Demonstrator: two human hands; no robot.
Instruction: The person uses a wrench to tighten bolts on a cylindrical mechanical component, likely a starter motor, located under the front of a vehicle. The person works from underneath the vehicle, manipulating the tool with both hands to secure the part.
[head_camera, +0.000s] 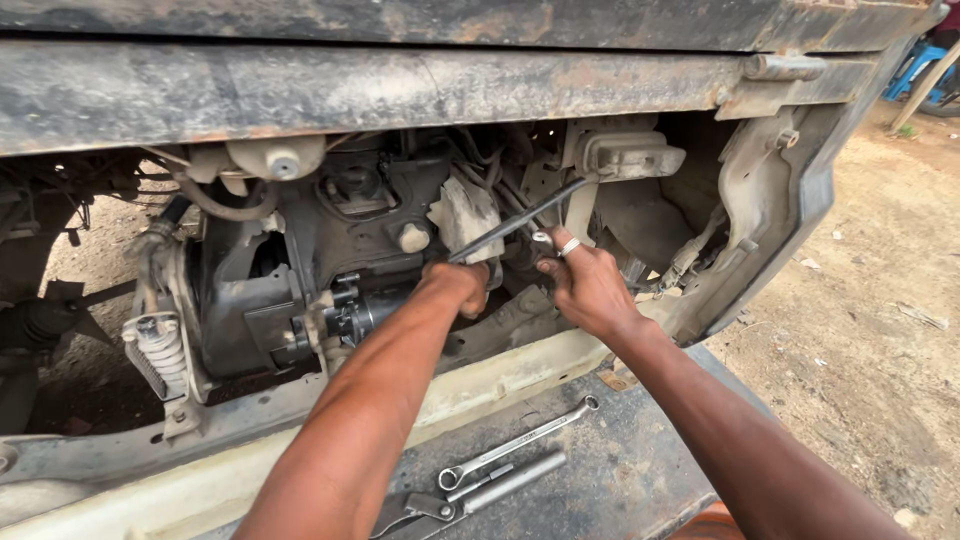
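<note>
My left hand (458, 286) is closed around the lower end of a long dark metal bar (528, 218), which slants up to the right toward a grey mount (630, 155) in the open engine bay. Just to the right, my right hand (585, 285), with a ring on one finger, reaches among the parts behind the bar; its fingertips touch a small metal piece (541, 238), and whether they grip it is unclear. A black engine block (350, 240) fills the bay left of both hands.
A rusty body panel (400, 85) overhangs the bay. A combination wrench (515, 443), a metal tube (515, 478) and pliers (415, 510) lie on the dark ledge (620, 470) below my arms. A coil spring (160, 355) hangs at left. Dirt ground (870, 330) lies right.
</note>
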